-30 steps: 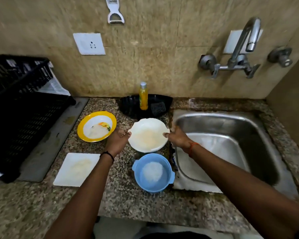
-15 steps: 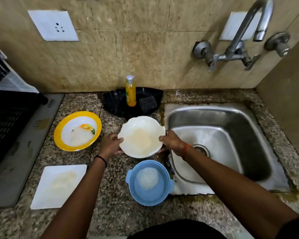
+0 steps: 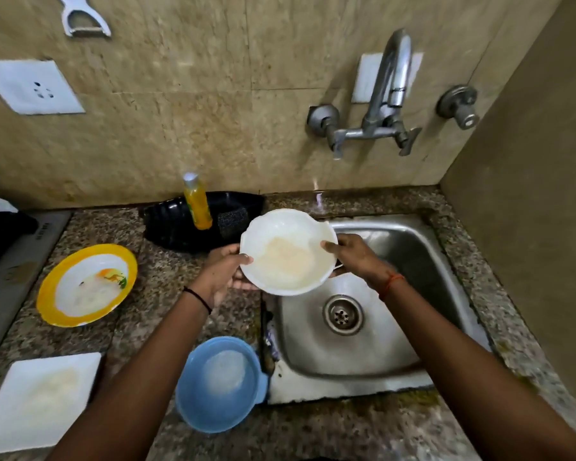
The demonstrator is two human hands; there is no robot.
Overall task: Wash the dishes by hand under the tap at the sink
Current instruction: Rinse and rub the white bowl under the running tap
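A dirty white bowl [image 3: 288, 251] hangs in the air over the left rim of the steel sink [image 3: 409, 247]. My left hand [image 3: 222, 272] grips its left edge and my right hand [image 3: 353, 257] grips its right edge. The tap [image 3: 388, 91] on the wall stands behind the sink, with no water running. On the counter lie a yellow-rimmed plate [image 3: 87, 284], a square white plate [image 3: 40, 400] and a blue bowl [image 3: 218, 384], all soiled.
A yellow soap bottle [image 3: 197, 202] and a dark scrub pad [image 3: 231, 221] sit in a black tray [image 3: 170, 227] behind the bowl. A black dish rack [image 3: 0, 227] is at the far left. A side wall closes in on the right of the sink.
Both hands have lifted the white bowl off the counter and carried it right, toward the sink. The view has moved closer and rightward.
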